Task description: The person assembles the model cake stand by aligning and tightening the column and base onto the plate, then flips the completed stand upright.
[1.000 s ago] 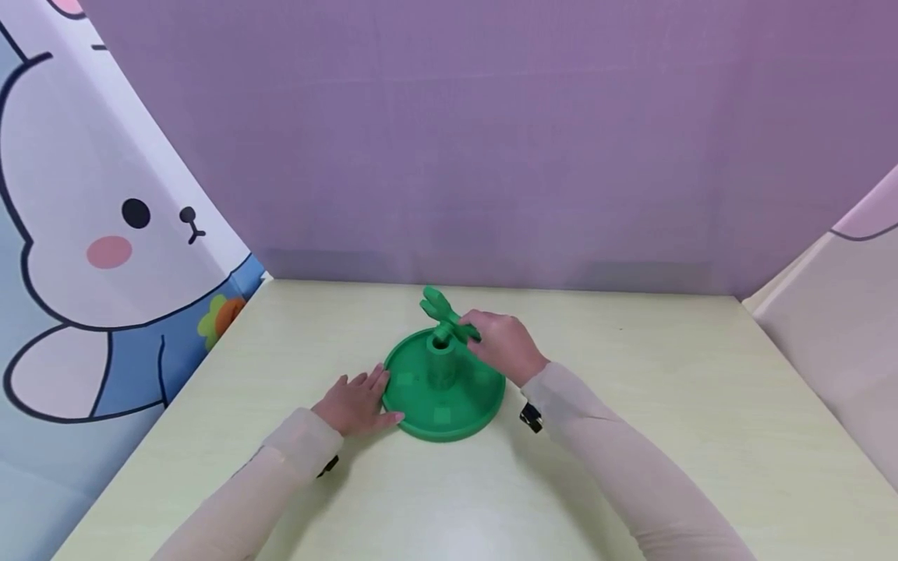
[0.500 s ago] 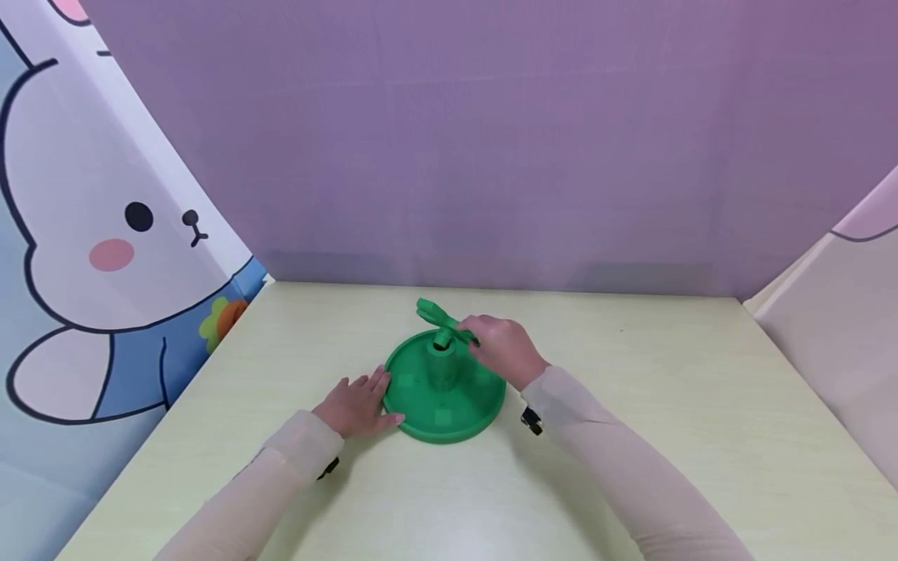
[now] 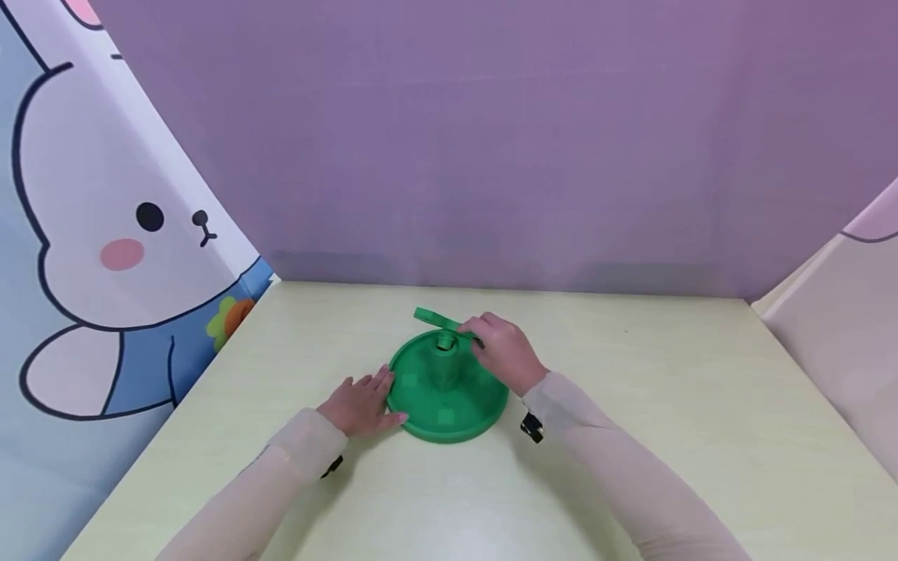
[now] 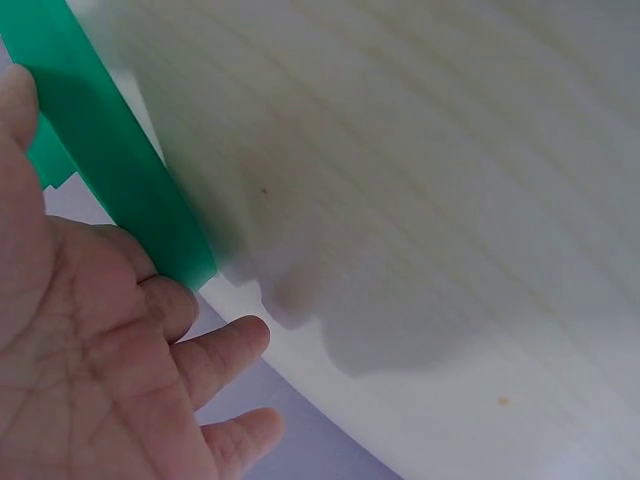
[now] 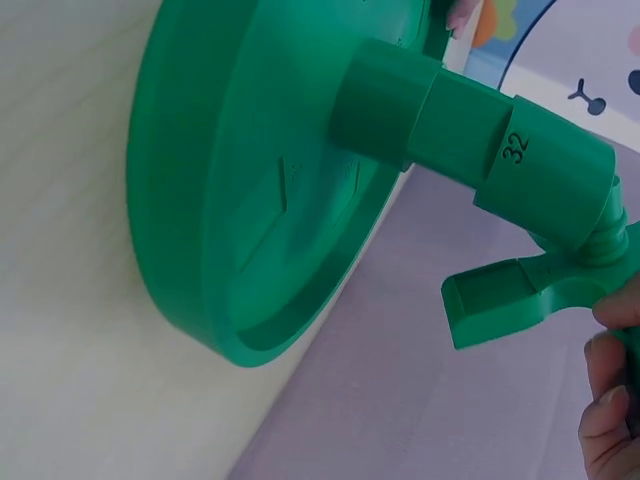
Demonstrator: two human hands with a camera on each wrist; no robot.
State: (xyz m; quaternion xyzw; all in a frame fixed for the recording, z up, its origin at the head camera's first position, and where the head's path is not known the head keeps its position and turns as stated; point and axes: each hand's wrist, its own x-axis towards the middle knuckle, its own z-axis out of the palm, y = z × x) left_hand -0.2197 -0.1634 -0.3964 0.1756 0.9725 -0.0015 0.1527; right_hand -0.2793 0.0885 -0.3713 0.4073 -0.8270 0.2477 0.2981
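A round green tray-like base (image 3: 449, 425) with a raised rim lies on the table, a hollow post (image 3: 443, 372) standing at its centre. In the right wrist view the post (image 5: 460, 125) bears the number 32. A green piece with flat arms (image 3: 433, 317) sits tilted above the post, its short peg at the post's opening; how deep it goes I cannot tell. My right hand (image 3: 508, 354) pinches one arm of that piece between thumb and fingers. My left hand (image 3: 359, 405) rests against the base's left rim, thumb and fingers spread; the left wrist view shows the rim (image 4: 120, 160) beside the palm.
The pale wooden table (image 3: 631, 436) extends around the base. A purple cloth wall (image 3: 491, 156) stands behind it. On the left hangs a cloth printed with a cartoon rabbit (image 3: 119, 195), and a light cloth (image 3: 842, 335) borders the right.
The armed green piece has turned and tipped, its far left end coming lower and looking flatter. My right hand has kept its pinch and shifted slightly. My left hand stays at the rim.
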